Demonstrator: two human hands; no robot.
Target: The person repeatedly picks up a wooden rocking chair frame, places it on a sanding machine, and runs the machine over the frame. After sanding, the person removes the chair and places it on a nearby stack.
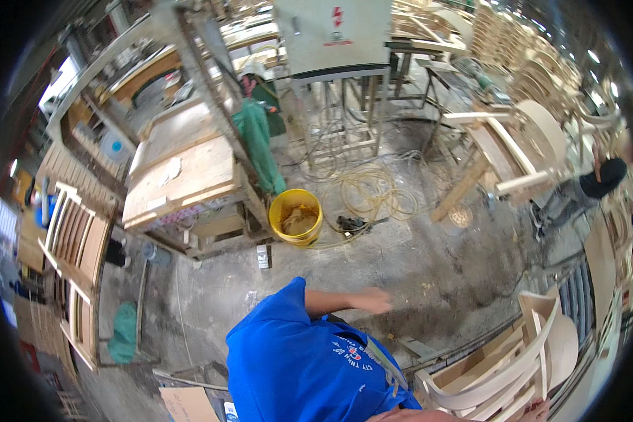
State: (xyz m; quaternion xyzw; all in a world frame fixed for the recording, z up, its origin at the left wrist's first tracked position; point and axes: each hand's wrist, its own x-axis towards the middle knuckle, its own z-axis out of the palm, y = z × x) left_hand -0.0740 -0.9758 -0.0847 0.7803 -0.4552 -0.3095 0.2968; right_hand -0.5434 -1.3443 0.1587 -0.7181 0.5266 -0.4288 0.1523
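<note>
My left hand (373, 301) reaches across in front of my blue shirt, over the concrete floor. It is smeared by motion, so I cannot tell how its fingers lie, and nothing shows in it. At the lower right edge my right hand (536, 410) is closed on a pale wooden chair frame (471, 397) with a curved back rail and slats. Only part of this hand shows. The chair frame lies tilted beside me, next to other bare wooden parts.
Ahead stand a yellow bucket (296, 216), a wooden workbench (183, 172) and a grey electrical cabinet (330, 35). Coiled yellow hose (373, 197) lies on the floor. Another chair frame (503, 144) stands at right, near a person in dark clothes (577, 193). Slatted frames (77, 239) stand left.
</note>
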